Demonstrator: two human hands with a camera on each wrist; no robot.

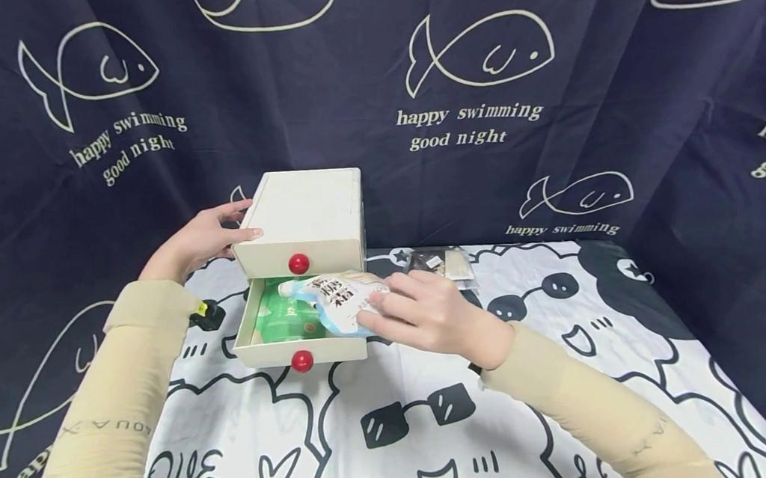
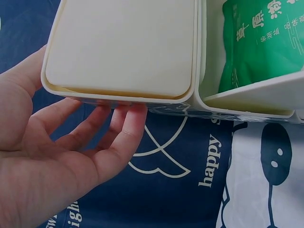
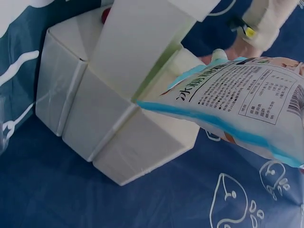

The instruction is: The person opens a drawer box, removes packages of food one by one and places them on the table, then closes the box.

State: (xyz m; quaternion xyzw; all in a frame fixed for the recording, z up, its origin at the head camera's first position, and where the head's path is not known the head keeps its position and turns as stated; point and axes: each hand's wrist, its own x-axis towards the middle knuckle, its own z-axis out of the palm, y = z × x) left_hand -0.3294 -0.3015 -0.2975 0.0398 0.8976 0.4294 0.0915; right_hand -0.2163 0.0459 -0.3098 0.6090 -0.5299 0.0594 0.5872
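Note:
A cream drawer unit (image 1: pixel 306 204) with red knobs stands against the backdrop. Its upper drawer is closed, while the drawer (image 1: pixel 267 355) below is pulled out and contains a green packet (image 1: pixel 284 318). My left hand (image 1: pixel 201 238) rests on the unit's left edge; in the left wrist view, its spread fingers (image 2: pixel 130 128) touch the side wall. With my right hand (image 1: pixel 429 314) I grip a white spouted pouch (image 1: pixel 348 305) with blue edges and dark print, tilted over the open drawer. The right wrist view shows the pouch (image 3: pixel 237 99) from its printed back; no right fingers show there.
Clear plastic packets (image 1: pixel 449 264) lie at the back, right of the unit. A small black object with a yellow mark (image 1: pixel 206 314) is at my left wrist. A patterned white cloth (image 1: pixel 499 425) covers the table, and a dark blue fish-print curtain (image 1: pixel 359 106) hangs behind.

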